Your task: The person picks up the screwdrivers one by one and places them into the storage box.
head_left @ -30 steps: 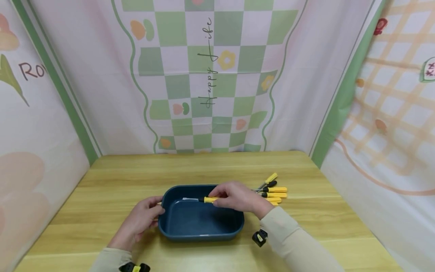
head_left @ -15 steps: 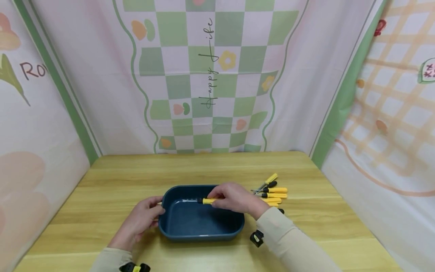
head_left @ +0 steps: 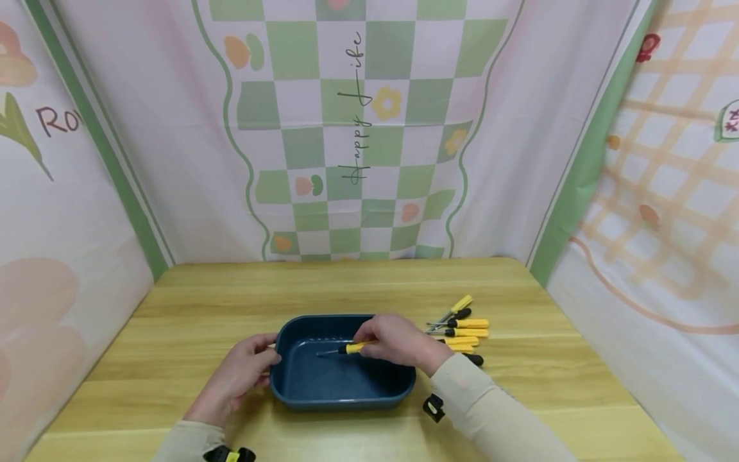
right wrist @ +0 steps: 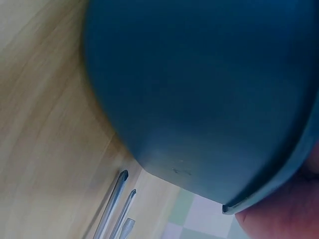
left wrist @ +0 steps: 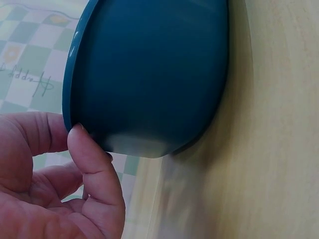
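A dark blue rectangular dish (head_left: 343,404) stands on the wooden table. At its left end, my left hand (head_left: 238,373) pinches the rim; the left wrist view shows thumb and finger on the edge of the dish wall (left wrist: 149,74). My right hand (head_left: 398,341) reaches over the right end and holds a screwdriver (head_left: 355,348) by its yellow and black handle. The shaft points left, low inside the dish. Part of the handle is hidden by the fingers. In the right wrist view, the outer dish wall (right wrist: 199,99) blocks the screwdriver, and only a bit of the hand (right wrist: 284,214) shows.
Several screwdrivers with yellow or black handles (head_left: 469,324) lie in a loose pile right of the dish. Their metal shafts (right wrist: 112,206) appear close to the dish in the right wrist view. Behind the table hangs a checked cloth (head_left: 358,128).
The screwdriver has come down and slightly toward me inside the dish. My right wrist has shifted left, uncovering more of the pile. The left hand and dish have not moved.
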Tool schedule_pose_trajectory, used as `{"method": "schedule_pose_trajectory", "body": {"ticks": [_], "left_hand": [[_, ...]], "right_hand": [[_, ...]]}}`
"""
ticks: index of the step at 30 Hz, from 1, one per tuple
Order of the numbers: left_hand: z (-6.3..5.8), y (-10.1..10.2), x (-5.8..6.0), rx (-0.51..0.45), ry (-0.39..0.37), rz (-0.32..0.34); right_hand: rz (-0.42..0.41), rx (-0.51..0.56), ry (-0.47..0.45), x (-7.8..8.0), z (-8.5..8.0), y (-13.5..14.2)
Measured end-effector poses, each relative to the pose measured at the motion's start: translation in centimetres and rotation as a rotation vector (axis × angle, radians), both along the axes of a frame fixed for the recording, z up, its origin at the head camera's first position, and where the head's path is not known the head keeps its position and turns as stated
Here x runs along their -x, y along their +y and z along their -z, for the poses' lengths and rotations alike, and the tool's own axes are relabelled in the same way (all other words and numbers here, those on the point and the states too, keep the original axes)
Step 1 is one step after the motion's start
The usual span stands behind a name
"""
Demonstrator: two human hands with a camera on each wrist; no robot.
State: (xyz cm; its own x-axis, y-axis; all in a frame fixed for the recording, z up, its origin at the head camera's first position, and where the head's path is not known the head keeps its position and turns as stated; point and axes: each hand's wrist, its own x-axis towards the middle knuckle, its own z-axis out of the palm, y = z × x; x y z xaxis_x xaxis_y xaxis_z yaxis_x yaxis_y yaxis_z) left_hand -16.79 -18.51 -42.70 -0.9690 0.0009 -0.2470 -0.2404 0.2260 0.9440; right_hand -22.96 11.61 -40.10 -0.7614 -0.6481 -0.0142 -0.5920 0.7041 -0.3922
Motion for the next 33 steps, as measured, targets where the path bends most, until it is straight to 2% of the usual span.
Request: {"method": "schedule_pose_trajectory", "body": {"ticks": [9,33], "left_hand": [[0.00,0.08,0.01,0.001,0.000,0.002],[-0.07,0.16,-0.04,0.012,-0.021,-0.007]], "right_hand": [[0.018,0.006,-0.025,-0.06,0.04,0.01],[0.056,-0.016,0.004,-0.18,0.29,0.03]]}}
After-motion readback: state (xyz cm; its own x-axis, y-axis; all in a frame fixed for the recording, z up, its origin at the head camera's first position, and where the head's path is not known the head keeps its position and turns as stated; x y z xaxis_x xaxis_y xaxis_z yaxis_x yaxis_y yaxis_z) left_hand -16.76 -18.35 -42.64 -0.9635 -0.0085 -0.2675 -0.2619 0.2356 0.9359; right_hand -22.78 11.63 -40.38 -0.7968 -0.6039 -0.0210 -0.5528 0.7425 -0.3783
